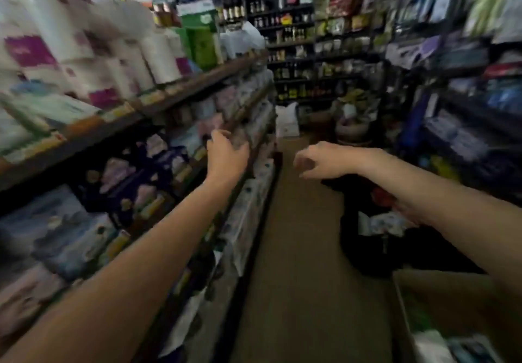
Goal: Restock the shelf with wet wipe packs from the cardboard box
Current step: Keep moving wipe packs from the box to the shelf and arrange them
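Above the aisle floor (296, 249), both hands hang empty, fingers loosely curled.

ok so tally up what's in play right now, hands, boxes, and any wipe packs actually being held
Hands: 2, left hand and right hand
Cardboard box: 1, bottom right
Wipe packs held: 0
Total: 3

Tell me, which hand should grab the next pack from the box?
Probably the right hand. It hangs empty over the aisle, on the same side as the cardboard box at lower right. The left hand is stretched toward the shelf, across from the box.
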Demonstrator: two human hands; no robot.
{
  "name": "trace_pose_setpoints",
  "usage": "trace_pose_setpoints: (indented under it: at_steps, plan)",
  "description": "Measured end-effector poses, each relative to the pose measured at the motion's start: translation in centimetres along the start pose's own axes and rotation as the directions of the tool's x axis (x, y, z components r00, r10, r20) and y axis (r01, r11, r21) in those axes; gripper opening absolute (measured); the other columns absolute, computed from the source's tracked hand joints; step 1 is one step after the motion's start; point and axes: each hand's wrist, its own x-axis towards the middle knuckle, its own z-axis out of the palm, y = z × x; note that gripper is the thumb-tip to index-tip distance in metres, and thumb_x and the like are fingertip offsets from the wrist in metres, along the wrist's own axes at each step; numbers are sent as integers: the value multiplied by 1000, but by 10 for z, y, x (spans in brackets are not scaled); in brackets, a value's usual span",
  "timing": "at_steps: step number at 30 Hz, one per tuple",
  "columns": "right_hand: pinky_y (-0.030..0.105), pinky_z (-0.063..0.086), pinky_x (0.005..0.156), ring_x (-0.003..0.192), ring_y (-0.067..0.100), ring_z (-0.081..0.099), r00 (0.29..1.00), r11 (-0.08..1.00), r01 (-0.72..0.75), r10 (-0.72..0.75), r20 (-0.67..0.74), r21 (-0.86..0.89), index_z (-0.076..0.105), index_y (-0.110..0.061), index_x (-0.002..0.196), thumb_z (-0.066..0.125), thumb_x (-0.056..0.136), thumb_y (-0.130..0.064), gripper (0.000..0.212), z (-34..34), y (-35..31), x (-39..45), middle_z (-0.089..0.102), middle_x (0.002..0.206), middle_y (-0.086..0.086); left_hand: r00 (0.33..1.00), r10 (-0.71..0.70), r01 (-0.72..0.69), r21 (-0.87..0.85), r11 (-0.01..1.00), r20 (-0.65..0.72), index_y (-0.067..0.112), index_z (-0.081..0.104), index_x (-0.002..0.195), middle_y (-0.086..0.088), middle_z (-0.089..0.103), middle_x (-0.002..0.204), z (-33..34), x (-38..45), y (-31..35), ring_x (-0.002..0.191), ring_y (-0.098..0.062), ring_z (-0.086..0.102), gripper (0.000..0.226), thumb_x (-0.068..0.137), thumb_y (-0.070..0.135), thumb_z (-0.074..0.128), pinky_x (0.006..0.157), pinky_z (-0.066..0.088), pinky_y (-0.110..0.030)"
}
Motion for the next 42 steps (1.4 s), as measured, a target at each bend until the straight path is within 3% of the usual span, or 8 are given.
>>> trace_pose_setpoints:
  at_steps: [4,9,16,24,30,36,40,42]
  plan:
    - [30,47,88,102,21,57,955,953,-280,264,139,116,56,-11,120,51,93,-22,29,86,138,-78,57,111,2,946,155,-174,41,984,285,2,46,118,-11,53,112,140,-51,0,96,-18,52,30,88,5,52,76,37,-18]
    - [29,41,90,115,28,55,822,800,-548,461,334,243,57,-1,119,43,93,-7,30,216,269,-158,59,124,14,813,146,-257,123,959,564,6,57,108,-11,54,111,314,-121,-37,99,-23,55,21,89,3,48,88,40,-28]
    - [31,41,100,123,28,49,654,589,-734,477,587,339,45,-8,129,55,87,-8,44,425,353,-237,48,131,12,608,-202,-43,285,958,768,0,58,112,-17,54,118,500,-212,-123,106,-32,55,29,86,-5,44,92,42,-34]
    - [34,42,97,119,28,50,612,303,-791,436,660,532,43,-2,130,59,90,-29,51,524,363,-176,50,131,15,546,-294,-179,452,874,784,8,54,121,-12,55,125,542,-213,-217,111,-27,54,33,91,1,45,88,42,-29]
    - [41,44,98,119,32,49,593,229,-782,562,577,580,42,-2,130,56,89,-22,48,552,341,-124,47,131,15,508,-250,-320,450,834,824,12,55,124,-12,60,122,546,-205,-238,112,-27,57,34,91,6,46,94,44,-34]
    - [28,46,83,111,29,56,550,98,-794,539,638,600,50,-4,124,61,84,-7,41,548,352,-121,58,120,16,508,-200,-335,406,850,838,9,53,125,-12,58,124,550,-202,-233,116,-28,52,39,89,-1,44,95,39,-31]
    - [29,43,68,87,26,58,530,91,-820,491,692,565,63,0,89,64,80,-3,10,536,352,-121,57,85,12,518,-199,-278,383,881,832,9,54,124,-11,56,125,533,-194,-227,115,-25,52,38,88,0,44,91,39,-27]
    - [28,42,64,73,20,54,542,54,-797,503,673,601,55,-12,69,64,81,-2,18,534,349,-127,54,72,5,527,-198,-236,366,900,827,8,57,119,-10,60,119,521,-193,-224,110,-24,56,35,88,0,43,86,40,-25]
